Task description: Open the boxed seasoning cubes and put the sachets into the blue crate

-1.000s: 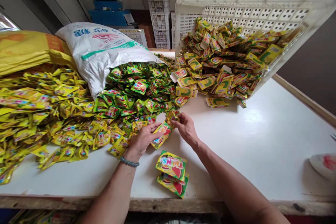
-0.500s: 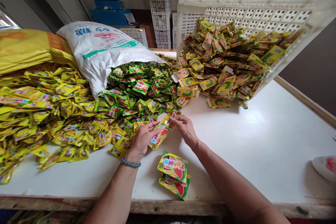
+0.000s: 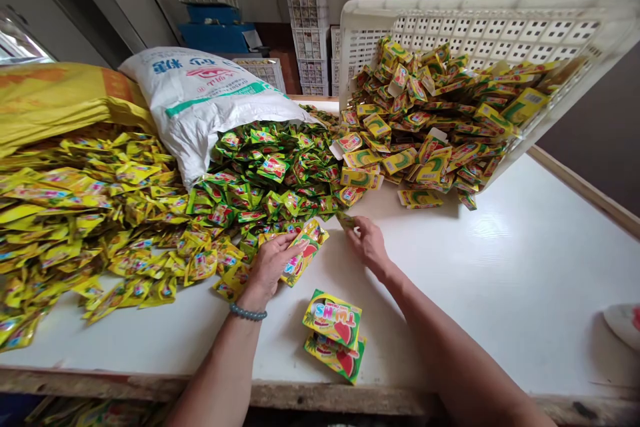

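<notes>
My left hand (image 3: 270, 263), with a beaded bracelet at the wrist, is closed around a small yellow-green "Twins" box (image 3: 301, 259) with a watermelon picture. The box's far end is open, and yellow wrapping shows inside. To its right, apart from the box, my right hand (image 3: 369, 243) pinches a small green packet (image 3: 345, 219) at its fingertips. Two more "Twins" boxes (image 3: 333, 317) lie overlapping nearer the table's front edge. Just beyond my hands spreads a heap of green packets (image 3: 265, 173); yellow packets (image 3: 145, 260) are heaped to the left.
A white sack (image 3: 220, 103) lies with its mouth over the green packets, beside a yellow sack (image 3: 65, 97). At the back right, a tipped white plastic crate (image 3: 470, 5) spills small yellow boxes (image 3: 400, 160) onto the table (image 3: 510, 267). Stacked crates (image 3: 310, 40) stand behind.
My right hand has drawn away from the open end of the box, slightly to the right, and now shows a green packet. My left hand keeps its hold on the box.
</notes>
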The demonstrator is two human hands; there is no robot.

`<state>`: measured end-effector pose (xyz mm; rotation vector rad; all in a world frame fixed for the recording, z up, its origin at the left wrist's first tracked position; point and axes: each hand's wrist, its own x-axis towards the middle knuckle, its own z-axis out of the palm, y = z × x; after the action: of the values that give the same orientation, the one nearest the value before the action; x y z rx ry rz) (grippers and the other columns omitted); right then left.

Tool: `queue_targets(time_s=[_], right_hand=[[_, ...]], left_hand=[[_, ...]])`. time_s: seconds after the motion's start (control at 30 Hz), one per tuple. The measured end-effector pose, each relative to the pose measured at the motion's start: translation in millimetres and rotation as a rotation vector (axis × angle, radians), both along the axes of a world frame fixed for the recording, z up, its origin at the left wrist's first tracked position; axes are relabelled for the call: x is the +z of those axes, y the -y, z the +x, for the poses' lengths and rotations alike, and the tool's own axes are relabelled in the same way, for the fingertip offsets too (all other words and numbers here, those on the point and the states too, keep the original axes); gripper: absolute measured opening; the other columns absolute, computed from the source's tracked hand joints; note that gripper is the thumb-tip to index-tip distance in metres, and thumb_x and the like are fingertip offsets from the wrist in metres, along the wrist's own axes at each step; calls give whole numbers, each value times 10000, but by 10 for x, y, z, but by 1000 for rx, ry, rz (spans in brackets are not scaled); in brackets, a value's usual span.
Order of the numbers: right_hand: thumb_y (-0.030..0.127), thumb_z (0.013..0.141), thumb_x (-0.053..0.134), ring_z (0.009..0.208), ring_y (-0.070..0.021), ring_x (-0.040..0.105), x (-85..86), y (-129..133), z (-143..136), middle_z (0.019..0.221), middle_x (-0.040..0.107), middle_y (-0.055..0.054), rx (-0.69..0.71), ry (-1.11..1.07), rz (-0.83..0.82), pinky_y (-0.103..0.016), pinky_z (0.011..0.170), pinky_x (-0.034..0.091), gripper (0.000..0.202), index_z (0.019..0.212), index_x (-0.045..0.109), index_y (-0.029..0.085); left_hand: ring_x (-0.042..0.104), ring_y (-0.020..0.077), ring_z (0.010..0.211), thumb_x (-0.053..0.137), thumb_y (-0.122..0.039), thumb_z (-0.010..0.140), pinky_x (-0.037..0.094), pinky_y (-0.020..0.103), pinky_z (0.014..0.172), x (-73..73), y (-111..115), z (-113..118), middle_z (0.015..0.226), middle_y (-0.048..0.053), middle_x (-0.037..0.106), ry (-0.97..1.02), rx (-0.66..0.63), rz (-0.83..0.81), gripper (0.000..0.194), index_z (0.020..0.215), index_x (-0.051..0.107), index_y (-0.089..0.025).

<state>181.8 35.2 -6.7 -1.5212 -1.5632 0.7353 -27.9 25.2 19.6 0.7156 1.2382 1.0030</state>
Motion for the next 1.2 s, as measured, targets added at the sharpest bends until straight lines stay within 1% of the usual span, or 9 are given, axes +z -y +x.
queue_targets(time_s=[0.07, 0.13, 0.23, 0.33, 0.53, 0.63, 0.83, 1.0, 1.2], right_hand=[[358, 812, 619, 739, -195, 618, 79, 14, 14, 757, 680, -23, 1, -448, -92, -307, 695, 439, 208, 951, 570, 210], [401, 744, 708, 676, -166, 614, 147, 34, -11, 731, 678, 8, 58, -761, -162, -287, 660, 440, 387, 1042, 534, 226], [417, 654, 788, 590, -119, 553, 176, 60, -99, 651, 630, 35, 53, -897, -190, -260, 610, 411, 387, 892, 568, 205], [434, 607, 813, 535, -88, 477, 127, 62, -194, 581, 557, 55, -37, -903, -184, -245, 564, 387, 372, 720, 558, 187], [453, 529, 843, 540, -99, 504, 78, 50, -292, 577, 524, 53, -131, -943, -189, -269, 572, 464, 434, 631, 513, 190], [471, 519, 840, 554, -106, 518, 90, 63, -306, 590, 518, 50, -143, -931, -210, -287, 601, 486, 449, 623, 503, 192], [528, 651, 754, 557, -107, 430, 129, 121, -261, 596, 523, 28, -50, -583, -161, -260, 559, 371, 403, 599, 543, 188], [568, 716, 697, 863, -204, 550, 140, 122, -189, 899, 637, -52, 43, -377, -109, -293, 693, 420, 366, 716, 695, 202], [572, 679, 735, 1035, -260, 502, 60, 134, -250, 1005, 632, -74, 16, -270, -73, -392, 912, 392, 389, 598, 657, 199]], left_hand=[[707, 188, 628, 895, -257, 459, 561, 282, 616, -14, 0, 3, 774, 45, 776, -21, -19, -1, 529, 926, 683, -128], [710, 187, 644, 899, -261, 465, 558, 280, 623, -24, 6, 9, 803, 50, 779, -42, -42, 1, 536, 937, 680, -131], [716, 189, 687, 898, -289, 493, 558, 286, 658, -28, 22, 11, 873, 68, 780, -58, -82, 9, 555, 978, 678, -132], [723, 206, 755, 885, -322, 540, 559, 307, 712, -42, 31, 3, 946, 86, 775, -70, -124, 29, 551, 1017, 677, -141], [718, 238, 863, 880, -328, 563, 555, 322, 745, -117, 8, 12, 1049, 113, 752, -137, -176, 86, 569, 1064, 680, -146], [719, 216, 814, 882, -322, 563, 555, 301, 716, -116, 10, 21, 1012, 104, 760, -121, -167, 89, 569, 1063, 680, -141], [713, 172, 694, 901, -297, 526, 565, 276, 682, -22, 40, 22, 859, 68, 776, 10, -117, 33, 527, 980, 688, -134], [708, 164, 662, 905, -269, 513, 571, 271, 659, 34, 57, 36, 811, 53, 772, 37, -126, 14, 508, 954, 689, -139], [705, 152, 667, 907, -257, 496, 561, 243, 655, 72, 63, 54, 814, 45, 770, 53, -135, 16, 513, 950, 701, -138]])
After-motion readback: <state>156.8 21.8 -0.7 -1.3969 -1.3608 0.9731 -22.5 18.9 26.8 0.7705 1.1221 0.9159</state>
